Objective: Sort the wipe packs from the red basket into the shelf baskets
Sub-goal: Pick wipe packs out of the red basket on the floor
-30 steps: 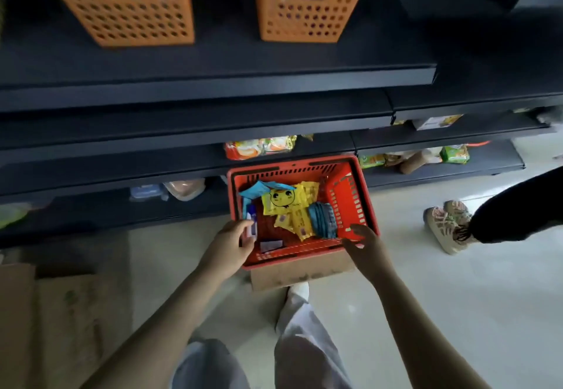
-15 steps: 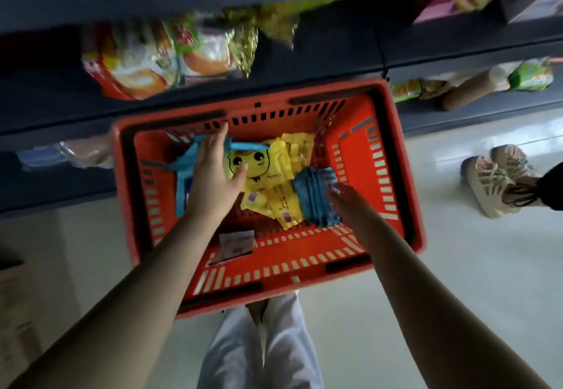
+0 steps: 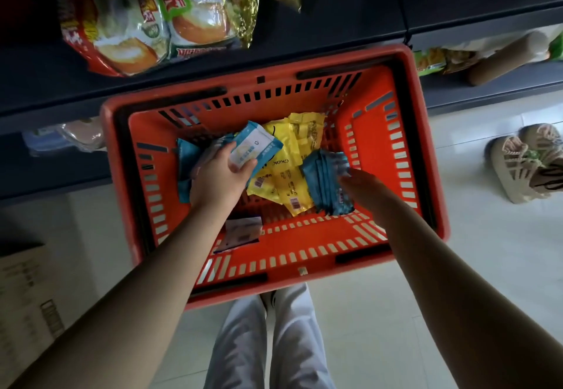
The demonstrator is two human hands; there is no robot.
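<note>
The red basket (image 3: 274,269) stands on the floor against the shelf front. Inside lie several yellow wipe packs (image 3: 289,172), a stack of dark blue packs (image 3: 324,181) on the right and more blue packs (image 3: 184,157) on the left. My left hand (image 3: 217,180) is shut on a light blue and white wipe pack (image 3: 254,146), raised a little above the pile. My right hand (image 3: 364,187) rests on the right side of the dark blue stack, with its fingers against it. A small white and purple sachet (image 3: 242,233) lies on the basket floor near the front.
Dark shelves (image 3: 335,22) run behind the basket, with snack bags (image 3: 152,22) on the one just above it. Another person's pale sneakers (image 3: 524,163) stand on the tiled floor to the right. A cardboard box (image 3: 24,291) sits at the left. My legs are below the basket.
The camera has dropped closer to the basket. My left hand went from the basket rim into the pile and took hold of the light blue pack. My right hand moved onto the dark blue stack.
</note>
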